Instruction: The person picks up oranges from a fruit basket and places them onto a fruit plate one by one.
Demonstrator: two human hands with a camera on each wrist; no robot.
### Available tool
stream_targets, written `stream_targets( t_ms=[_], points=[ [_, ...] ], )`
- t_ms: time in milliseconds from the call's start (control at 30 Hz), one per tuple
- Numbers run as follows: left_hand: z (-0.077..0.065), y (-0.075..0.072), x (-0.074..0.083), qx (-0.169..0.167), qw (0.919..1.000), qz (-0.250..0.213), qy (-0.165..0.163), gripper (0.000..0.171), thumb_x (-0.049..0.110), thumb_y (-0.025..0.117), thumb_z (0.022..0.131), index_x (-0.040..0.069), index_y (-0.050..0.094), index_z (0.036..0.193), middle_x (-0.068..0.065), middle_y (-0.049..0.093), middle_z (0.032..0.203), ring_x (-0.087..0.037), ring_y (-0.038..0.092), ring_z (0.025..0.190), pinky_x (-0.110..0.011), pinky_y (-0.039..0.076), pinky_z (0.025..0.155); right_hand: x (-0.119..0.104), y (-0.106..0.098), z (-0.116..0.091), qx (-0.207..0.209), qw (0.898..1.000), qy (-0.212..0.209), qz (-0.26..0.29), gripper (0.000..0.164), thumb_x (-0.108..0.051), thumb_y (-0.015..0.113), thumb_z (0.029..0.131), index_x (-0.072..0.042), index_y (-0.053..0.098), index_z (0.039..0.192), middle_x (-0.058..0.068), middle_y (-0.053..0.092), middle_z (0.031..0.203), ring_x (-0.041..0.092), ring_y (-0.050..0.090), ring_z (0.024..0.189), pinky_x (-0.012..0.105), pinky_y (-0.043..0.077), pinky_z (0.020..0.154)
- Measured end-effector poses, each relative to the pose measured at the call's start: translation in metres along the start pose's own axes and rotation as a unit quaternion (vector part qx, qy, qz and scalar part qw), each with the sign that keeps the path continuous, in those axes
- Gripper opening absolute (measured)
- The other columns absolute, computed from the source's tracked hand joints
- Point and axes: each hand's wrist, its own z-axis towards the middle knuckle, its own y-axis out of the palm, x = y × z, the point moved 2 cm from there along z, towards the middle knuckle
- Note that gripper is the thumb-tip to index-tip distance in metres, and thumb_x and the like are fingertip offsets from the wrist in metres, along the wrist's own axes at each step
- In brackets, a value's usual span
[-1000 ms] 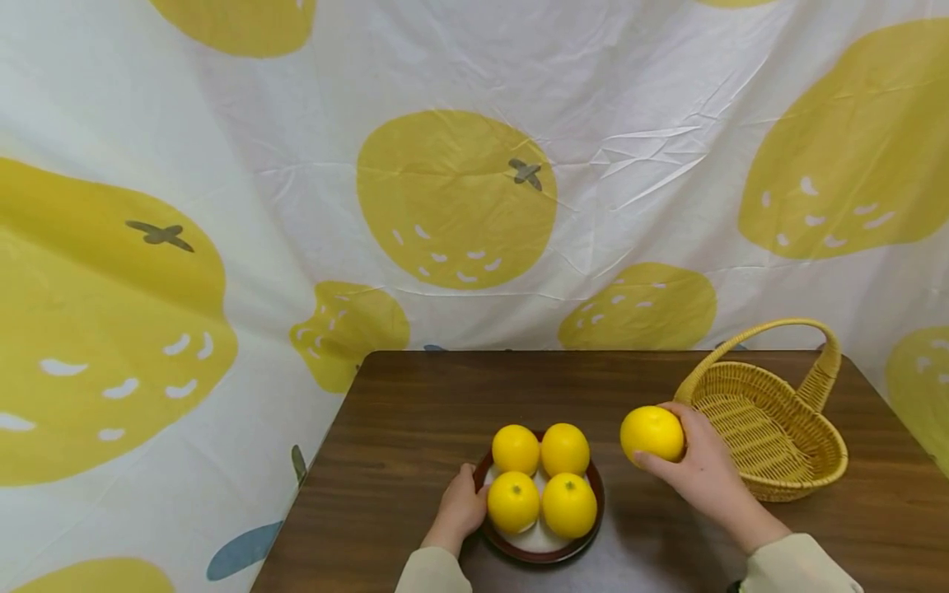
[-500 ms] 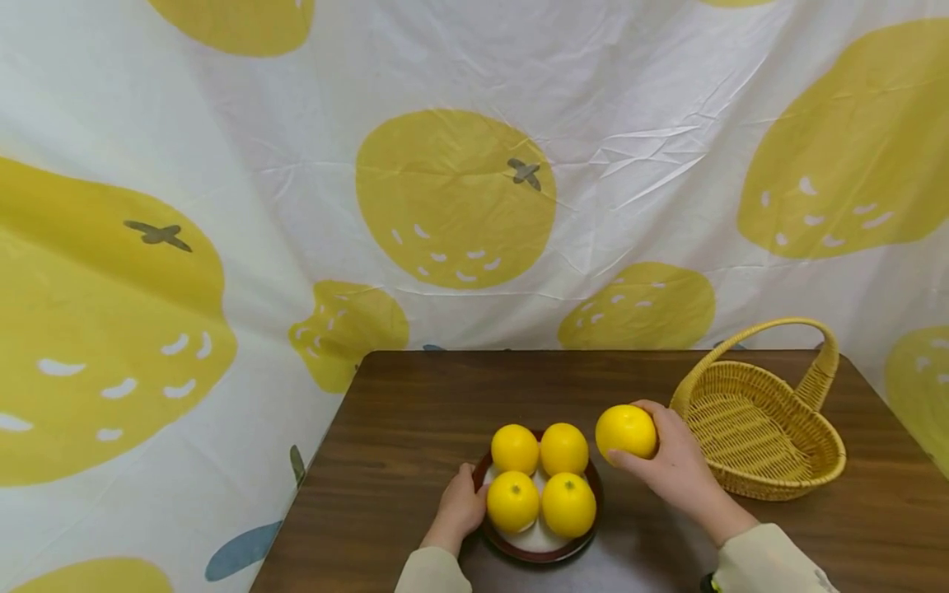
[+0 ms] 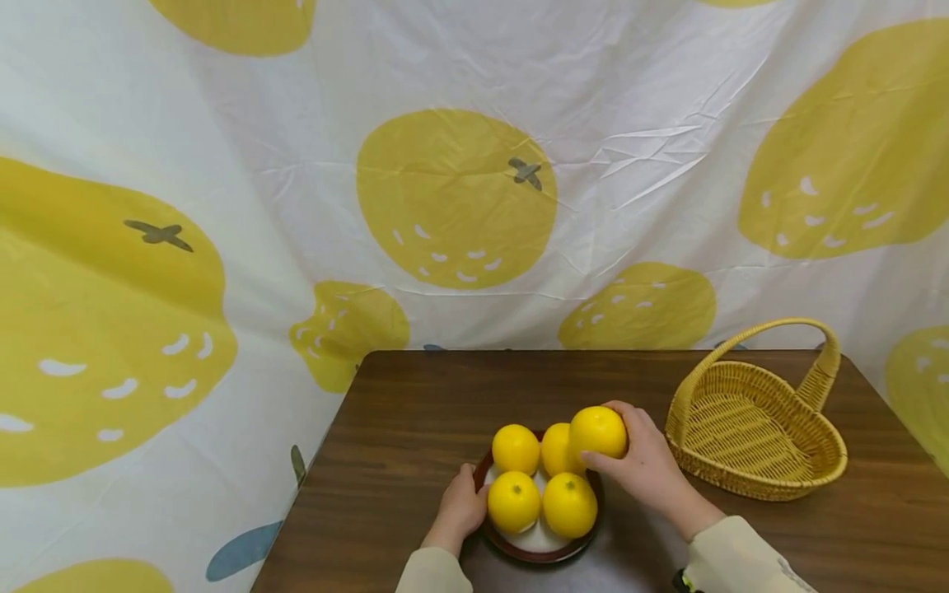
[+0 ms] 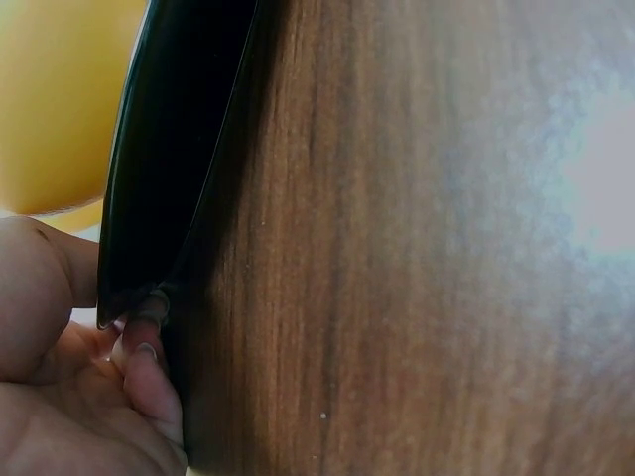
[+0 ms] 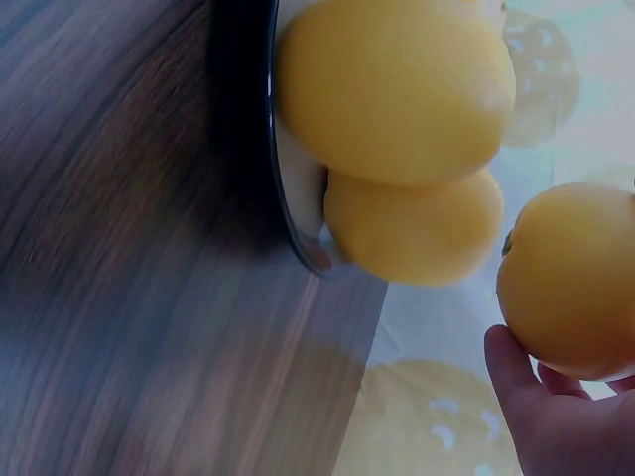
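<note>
In the head view, my right hand [image 3: 654, 471] holds a round yellow orange [image 3: 597, 431] between thumb and fingers. That fruit is over the right back part of a dark-rimmed plate [image 3: 547, 543] with a pale inside, and overlaps one orange there. Several more oranges [image 3: 514, 502] sit on the plate. My left hand [image 3: 461, 506] grips the plate's left rim; the left wrist view shows the thumb over the dark rim [image 4: 164, 149] and fingertips [image 4: 149, 309] beneath it. The right wrist view has the held orange [image 5: 575, 283] beside the plated ones [image 5: 397, 89].
A yellow wicker basket [image 3: 771, 487] with a tall handle stands on the right of the brown wooden table [image 3: 415, 395], with its woven bottom showing. Behind the table hangs a white cloth [image 3: 630, 82] printed with yellow fruit.
My right hand has moved left with the orange, from beside the basket to over the plate's right side. The left hand and the plate have stayed in place.
</note>
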Motion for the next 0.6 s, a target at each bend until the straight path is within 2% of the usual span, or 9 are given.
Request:
stream_targets(
  t_ms=[300, 600],
  points=[
    [-0.001, -0.002, 0.003, 0.001, 1.0000, -0.004, -0.005, 0.032, 0.012, 0.061, 0.099, -0.006, 0.052, 0.124, -0.029, 0.063, 0.119, -0.045, 0.061, 0.113, -0.060, 0.047, 0.099, -0.011, 0.014, 0.003, -0.012, 1.000, -0.008, 0.002, 0.076, -0.045, 0.083, 0.080, -0.013, 0.048, 0.139, 0.013, 0.054, 0.123, 0.025, 0.057, 0.103, 0.041, 0.052, 0.084],
    [-0.002, -0.002, 0.004, 0.002, 1.0000, -0.002, -0.008, 0.033, 0.012, 0.062, 0.099, -0.006, 0.052, 0.124, -0.028, 0.063, 0.119, -0.044, 0.061, 0.113, -0.059, 0.047, 0.099, -0.019, 0.029, 0.008, -0.025, 0.999, 0.004, 0.022, 0.075, -0.043, 0.083, 0.080, -0.015, 0.048, 0.140, 0.012, 0.054, 0.125, 0.024, 0.058, 0.103, 0.042, 0.053, 0.085]
  ],
)
